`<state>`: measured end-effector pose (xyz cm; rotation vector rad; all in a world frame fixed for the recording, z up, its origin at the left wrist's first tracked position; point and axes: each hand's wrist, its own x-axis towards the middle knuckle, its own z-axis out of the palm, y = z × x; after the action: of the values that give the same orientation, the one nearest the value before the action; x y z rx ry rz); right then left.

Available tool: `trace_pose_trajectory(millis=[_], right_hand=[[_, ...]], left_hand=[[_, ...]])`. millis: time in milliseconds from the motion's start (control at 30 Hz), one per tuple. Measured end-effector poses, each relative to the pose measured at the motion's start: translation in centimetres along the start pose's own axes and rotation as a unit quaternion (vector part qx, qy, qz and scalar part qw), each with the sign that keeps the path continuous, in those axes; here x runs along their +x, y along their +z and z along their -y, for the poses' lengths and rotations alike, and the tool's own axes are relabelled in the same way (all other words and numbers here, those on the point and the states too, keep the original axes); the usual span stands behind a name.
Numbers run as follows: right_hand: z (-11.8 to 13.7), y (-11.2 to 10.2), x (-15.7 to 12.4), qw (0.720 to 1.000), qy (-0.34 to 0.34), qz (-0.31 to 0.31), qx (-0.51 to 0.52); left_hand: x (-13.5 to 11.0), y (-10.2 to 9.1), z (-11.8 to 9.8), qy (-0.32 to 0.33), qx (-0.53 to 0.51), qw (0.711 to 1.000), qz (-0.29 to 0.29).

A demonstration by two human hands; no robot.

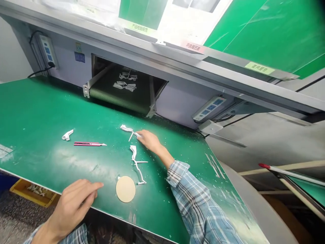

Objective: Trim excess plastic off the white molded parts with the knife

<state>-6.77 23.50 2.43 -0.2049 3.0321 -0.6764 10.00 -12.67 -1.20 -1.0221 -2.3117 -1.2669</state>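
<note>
My right hand [149, 140] reaches out over the green table, its fingers closed on the right end of a white molded plastic piece [127, 128] with a thin runner. Its fingertips are partly hidden. Nearer to me lies a second white molded piece [134, 154], with a thin branching runner. My left hand [76, 201] hovers at the front edge, index finger stretched out, holding nothing. A round beige disc [126, 189] lies to its right. Beyond it are a pink craft knife [87, 144], blade pointing right, and a small loose white part [67, 135].
At the back, a conveyor belt [119, 98] comes through an opening, carrying more white molded pieces [125, 86]. A metal shelf rail [152, 47] crosses above the table. Power strips [209, 108] hang on the back panel. Below the left edge stands a yellow bin [22, 193] with white pieces.
</note>
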Motion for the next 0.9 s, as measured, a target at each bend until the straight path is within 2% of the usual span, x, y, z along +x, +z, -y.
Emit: trace_pose_trajectory(millis=[67, 133, 200, 267, 300, 333, 367, 400, 433, 467, 500, 567, 667, 767, 833, 900], right_hand=[[-0.1, -0.4, -0.6, 0.999, 0.012, -0.024, 0.019], [0.2, -1.4, -2.3, 0.997, 0.019, -0.045, 0.053], [0.9, -2.1, -5.0, 0.994, 0.011, -0.045, 0.1], [2.0, -2.1, -8.3, 0.971, 0.001, -0.002, 0.238], [2.6, -1.7, -10.0, 0.93, 0.004, 0.036, 0.367], [3.3, -1.2, -11.6, 0.863, 0.014, 0.076, 0.5], [3.8, -0.5, -13.1, 0.781, 0.031, 0.111, 0.613], [4.4, 0.2, -14.3, 0.701, 0.05, 0.14, 0.697], [4.9, 0.9, -15.3, 0.638, 0.067, 0.164, 0.749], [5.3, 1.5, -16.1, 0.592, 0.078, 0.182, 0.781], [5.6, 2.0, -16.7, 0.563, 0.081, 0.194, 0.799], [6.0, 2.7, -17.3, 0.542, 0.07, 0.198, 0.814], [6.1, 3.0, -17.6, 0.555, 0.039, 0.177, 0.812], [6.0, 3.0, -17.9, 0.561, 0.029, 0.175, 0.808], [6.0, 3.0, -18.1, 0.55, 0.035, 0.177, 0.815], [6.1, 2.8, -18.3, 0.528, 0.049, 0.177, 0.829]], left_hand=[[1.3, 0.2, -0.1, 0.011, -0.011, 1.0, 0.025], [2.8, 0.3, -0.1, -0.007, -0.025, 0.998, 0.049], [4.8, 0.7, -0.1, -0.074, -0.055, 0.994, 0.061], [7.6, 1.5, -0.1, -0.17, -0.116, 0.977, 0.051], [9.1, 2.0, -0.1, -0.211, -0.162, 0.963, 0.037], [10.7, 2.7, -0.1, -0.239, -0.22, 0.945, 0.026], [12.2, 3.3, -0.2, -0.254, -0.289, 0.923, 0.029], [13.6, 4.0, -0.2, -0.261, -0.354, 0.897, 0.035], [14.8, 4.6, -0.3, -0.263, -0.405, 0.875, 0.045], [15.8, 5.1, -0.4, -0.258, -0.435, 0.861, 0.054], [16.6, 5.7, -0.5, -0.256, -0.447, 0.855, 0.057], [17.4, 6.6, -0.9, -0.253, -0.431, 0.865, 0.048], [17.6, 7.6, -1.6, -0.258, -0.391, 0.883, 0.022], [17.4, 8.2, -2.1, -0.263, -0.379, 0.887, -0.001], [17.2, 8.4, -2.3, -0.263, -0.38, 0.887, -0.015], [17.0, 8.5, -2.2, -0.261, -0.393, 0.882, -0.009]])
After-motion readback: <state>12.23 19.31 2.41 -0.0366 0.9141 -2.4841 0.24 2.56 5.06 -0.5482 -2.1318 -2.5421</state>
